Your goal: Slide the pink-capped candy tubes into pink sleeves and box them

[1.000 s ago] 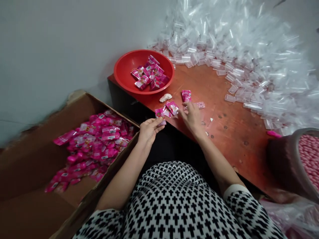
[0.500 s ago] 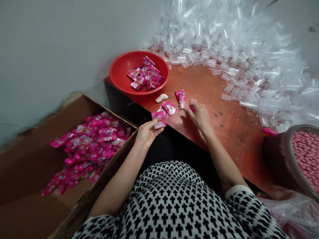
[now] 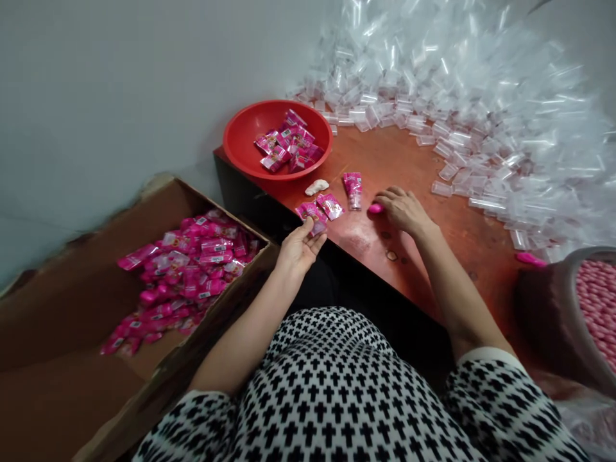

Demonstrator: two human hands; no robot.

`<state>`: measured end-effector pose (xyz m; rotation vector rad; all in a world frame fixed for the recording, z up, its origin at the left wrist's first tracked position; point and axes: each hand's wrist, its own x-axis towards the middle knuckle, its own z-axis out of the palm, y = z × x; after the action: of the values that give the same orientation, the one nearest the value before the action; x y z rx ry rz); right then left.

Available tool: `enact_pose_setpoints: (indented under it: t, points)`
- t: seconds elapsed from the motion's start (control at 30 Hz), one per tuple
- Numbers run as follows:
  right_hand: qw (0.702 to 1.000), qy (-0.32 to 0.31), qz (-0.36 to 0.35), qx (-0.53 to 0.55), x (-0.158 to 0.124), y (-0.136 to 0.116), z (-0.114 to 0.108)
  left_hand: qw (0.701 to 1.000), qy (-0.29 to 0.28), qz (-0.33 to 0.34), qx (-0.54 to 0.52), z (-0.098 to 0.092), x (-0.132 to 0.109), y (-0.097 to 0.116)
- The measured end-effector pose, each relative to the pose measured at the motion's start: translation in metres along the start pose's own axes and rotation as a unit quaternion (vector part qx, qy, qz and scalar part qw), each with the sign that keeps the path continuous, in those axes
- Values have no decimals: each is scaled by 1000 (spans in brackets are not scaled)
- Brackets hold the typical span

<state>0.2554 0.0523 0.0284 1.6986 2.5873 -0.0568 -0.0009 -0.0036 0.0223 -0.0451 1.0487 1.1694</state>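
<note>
My left hand (image 3: 301, 249) pinches a pink printed sachet (image 3: 318, 226) between thumb and fingers at the table's front edge. Just beyond it lies another pink sachet (image 3: 331, 206), next to a crumpled white lump (image 3: 317, 187). A clear tube in a pink printed wrapper (image 3: 353, 190) is on the tabletop between my hands. Over the table, my right hand (image 3: 402, 208) has its fingers curled down around a small bright pink piece (image 3: 375, 208). Only the rounded end of that piece shows; my fingers hide the rest.
Pink sachets fill part of a red bowl (image 3: 231, 144) at the table's far left corner. A cardboard box (image 3: 158, 385) on the left holds many wrapped pink tubes (image 3: 192, 269). Clear plastic tubes (image 3: 447, 128) are heaped behind. A tub (image 3: 539, 301) of pink balls (image 3: 597, 301) stands right.
My right hand has moved right, away from the wrapped tube, and lower onto the table. My left hand has brought its sachet closer to the sachets on the table. The view has shifted slightly.
</note>
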Motion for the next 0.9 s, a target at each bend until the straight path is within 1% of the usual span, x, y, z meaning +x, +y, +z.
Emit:
enact_pose_setpoints:
  t: [0.07,0.1,0.13,0.17,0.2,0.23,0.27,0.3,0.33,0.37,0.4,0.43,0.5,0.63,0.73,0.8,0.9]
  points:
    - [997,22,59,38,-13,-10,2,1000,2,-8,-25,4,2,-5]
    - [992,36,96,80,-21,-19,3,999,-1,-10,-38,5,3,-7]
    - [980,48,132,143,-29,-31,4,999,-4,-12,-49,7,4,-10]
    - [959,60,162,226,-38,-45,5,998,-8,-15,-59,8,5,-12]
    - [926,58,164,335,-45,-61,5,998,-10,-17,-66,9,5,-14]
    - [879,47,160,447,-52,-78,6,997,-12,-19,-70,11,6,-16]
    - [831,33,156,532,-56,-94,7,997,-13,-21,-71,12,5,-18]
    - [791,28,155,592,-59,-109,9,997,-16,-23,-70,13,5,-19]
    - [757,28,159,634,-61,-122,11,997,-22,-23,-67,14,5,-20]
    - [732,32,163,661,-61,-133,13,997,-31,-22,-62,15,4,-22]
    - [714,40,168,678,-60,-140,15,997,-39,-20,-56,15,4,-24]
    - [703,49,171,688,-59,-146,16,997,-46,-16,-51,15,3,-25]
    - [693,64,174,696,-56,-151,19,997,-61,-11,-39,15,2,-29]
    - [687,75,174,701,-53,-150,23,996,-91,-3,-7,13,-2,-35]
    - [671,72,173,717,-53,-148,24,995,-103,14,12,13,-6,-36]
    - [660,69,166,729,-53,-147,24,992,-117,29,33,14,-8,-36]
    - [659,68,153,733,-53,-146,25,985,-146,70,54,13,-9,-35]
